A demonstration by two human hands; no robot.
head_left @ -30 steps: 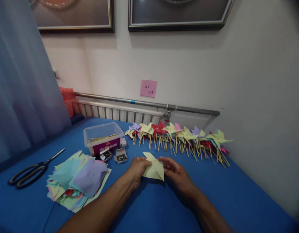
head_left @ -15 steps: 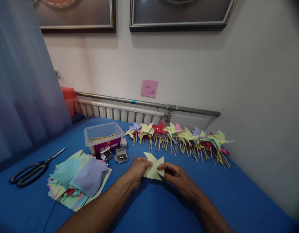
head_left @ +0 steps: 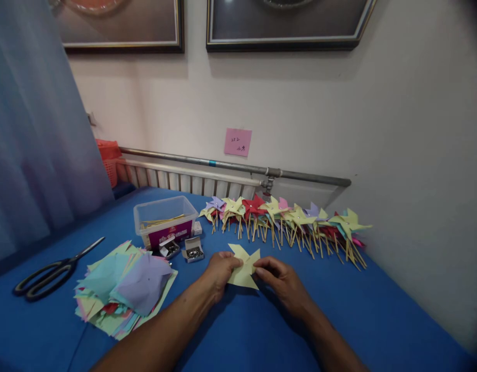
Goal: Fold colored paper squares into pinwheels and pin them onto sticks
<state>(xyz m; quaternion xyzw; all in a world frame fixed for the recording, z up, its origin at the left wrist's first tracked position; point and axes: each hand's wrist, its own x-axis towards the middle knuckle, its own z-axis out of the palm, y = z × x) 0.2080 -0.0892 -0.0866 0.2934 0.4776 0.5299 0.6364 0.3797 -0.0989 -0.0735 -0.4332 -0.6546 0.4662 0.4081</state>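
Note:
A pale yellow paper pinwheel (head_left: 241, 278), with its blades partly folded in and no stick on it, is held above the blue cloth. My left hand (head_left: 222, 269) grips it from the left, thumb on top near the centre. At its right edge my right hand (head_left: 279, 281) pinches a blade between thumb and fingertips. To the left lies a pile of cut coloured paper sheets (head_left: 122, 289), a purple one on top. Beyond my left hand stand two small open boxes of metal pins, the nearer-right box (head_left: 193, 253) and the left box (head_left: 169, 249).
Black-handled scissors (head_left: 56, 274) lie far left. A clear plastic tub (head_left: 167, 213) holds thin sticks. Finished pinwheels (head_left: 277, 212) on sticks lie in a row along the back. Behind them run a pipe (head_left: 238, 169) and a radiator. A blue curtain (head_left: 37, 124) hangs at left.
My right hand's fingers have shifted slightly at the pinwheel's right edge, and the right blade that stood curled now shows less. My left hand keeps its hold.

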